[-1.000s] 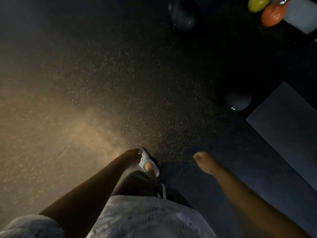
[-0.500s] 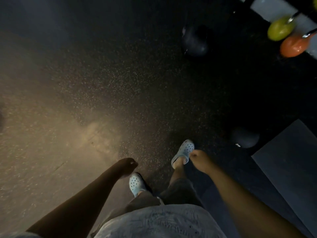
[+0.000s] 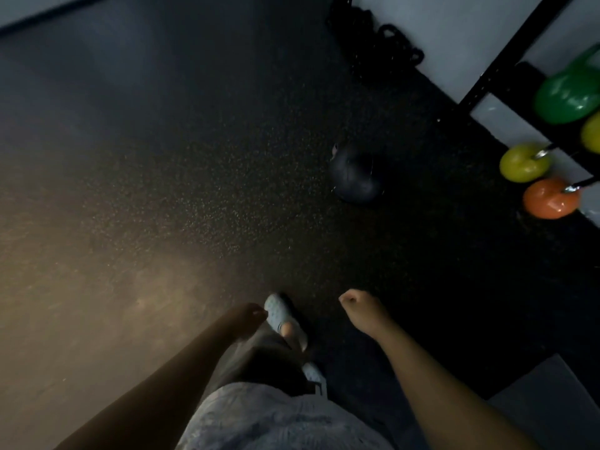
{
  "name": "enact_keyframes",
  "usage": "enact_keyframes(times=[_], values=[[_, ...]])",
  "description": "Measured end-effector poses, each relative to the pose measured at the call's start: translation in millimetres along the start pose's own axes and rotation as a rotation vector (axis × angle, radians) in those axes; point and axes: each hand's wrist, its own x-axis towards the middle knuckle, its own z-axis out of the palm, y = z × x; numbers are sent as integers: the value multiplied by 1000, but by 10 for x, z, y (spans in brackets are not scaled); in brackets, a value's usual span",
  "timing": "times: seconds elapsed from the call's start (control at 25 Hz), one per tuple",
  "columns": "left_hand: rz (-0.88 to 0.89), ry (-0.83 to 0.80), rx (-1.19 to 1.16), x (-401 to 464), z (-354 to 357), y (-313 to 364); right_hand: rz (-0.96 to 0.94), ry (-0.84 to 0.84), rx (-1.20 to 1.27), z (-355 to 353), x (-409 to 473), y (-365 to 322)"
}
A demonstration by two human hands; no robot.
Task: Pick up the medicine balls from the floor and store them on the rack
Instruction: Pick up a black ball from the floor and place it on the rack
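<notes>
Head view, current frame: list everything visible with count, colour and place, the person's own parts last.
medicine ball: one, black, on the floor, upper centre-right
kettlebells: four, on or by the rack at right: green, yellow, orange, and a yellow one cut off by the edge
rack: one, black, far right
rope: one pile, black, top, by the wall
mat: one, grey, bottom right corner
floor: dark, speckled
shoes: two, pale
left hand: fist, empty
right hand: fist, empty

Dim, grainy view; warm light pools on the floor at left (edges bend, motion-blurred).
</notes>
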Motion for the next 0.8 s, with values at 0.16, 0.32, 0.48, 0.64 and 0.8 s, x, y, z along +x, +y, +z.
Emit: enact_keyframes(times=[0.16,0.32,0.48,0.64,0.8], values=[[-10,-42,-107,644,-359,841,31,32,26,-789,641,-215],[-94,-77,-205,1129,-813,1617,62,66,43,-1696,1198,-427],[-92,-39,-179,1536,-1200,2221,39,42,59,-2519,1806,-604],[-123,27,-244,1987,-1420,3090,21,-9,11,-3297,2641,-738],[-177,112,-356,2421,-1502,3990,-13,-88,-20,-3986,3406,-819]])
